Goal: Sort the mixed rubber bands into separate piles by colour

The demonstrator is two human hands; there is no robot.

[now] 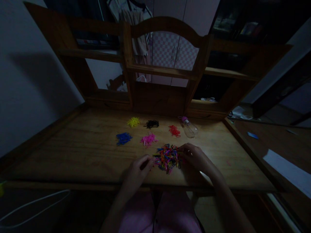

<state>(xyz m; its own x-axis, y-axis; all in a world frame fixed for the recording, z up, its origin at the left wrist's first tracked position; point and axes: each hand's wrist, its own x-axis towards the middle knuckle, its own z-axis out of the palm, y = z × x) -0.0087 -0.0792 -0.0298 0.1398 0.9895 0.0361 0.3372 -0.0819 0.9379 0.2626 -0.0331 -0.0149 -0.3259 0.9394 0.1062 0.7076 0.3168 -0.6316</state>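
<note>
A mixed heap of small coloured paper clips (pixel 167 159) lies on the wooden desk close to my body. At the left edge of the heap, my left hand (pixel 140 166) has its thumb and forefinger brought together; whatever may be between them is too small to make out. My right hand (pixel 193 156) reaches into the heap's right side with curled fingers, their tips partly hidden among the clips. Beyond the heap are separate single-colour piles: blue clips (pixel 123 138), pink clips (pixel 148 139), yellow clips (pixel 133 122), black clips (pixel 152 124) and red clips (pixel 174 131).
A clear bottle with a purple cap (pixel 190 128) lies on its side behind my right hand. The wooden desk (pixel 85 145) has a raised shelf frame (pixel 160 69) along its back. White paper (pixel 289 168) rests on the surface to the right.
</note>
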